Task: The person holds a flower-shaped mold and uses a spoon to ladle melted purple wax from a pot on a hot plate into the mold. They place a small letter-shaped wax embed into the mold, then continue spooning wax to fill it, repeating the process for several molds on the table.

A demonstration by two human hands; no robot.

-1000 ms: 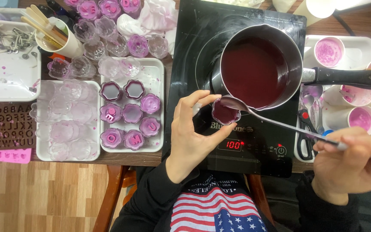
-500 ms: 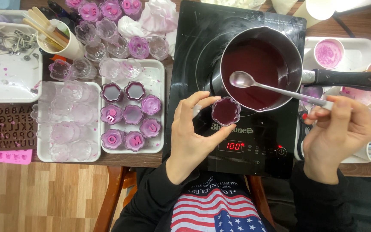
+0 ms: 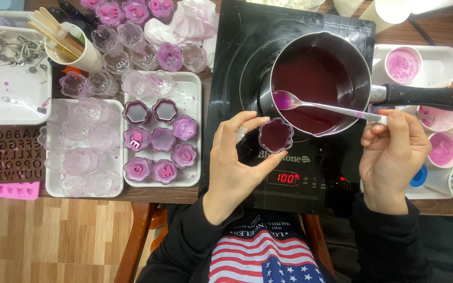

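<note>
Nearest, left hand (image 3: pixel 234 167) pinches a small clear flower-shaped mould cup of dark purple liquid (image 3: pixel 276 135) by its rim, thumb against fingers, above the black induction hob (image 3: pixel 289 105). Cup looks light, thin-walled, probably slick; full liquid means spill risk, so best held at the side walls and kept level. Right hand (image 3: pixel 391 157) is closed on the handle of a long metal spoon (image 3: pixel 321 106), bowl over the steel saucepan of purple liquid (image 3: pixel 315 84). Spoon handle's end is hidden under the fingers. Further back, white tray of filled purple moulds (image 3: pixel 192 181) sits on the surface; liquid depth unclear.
</note>
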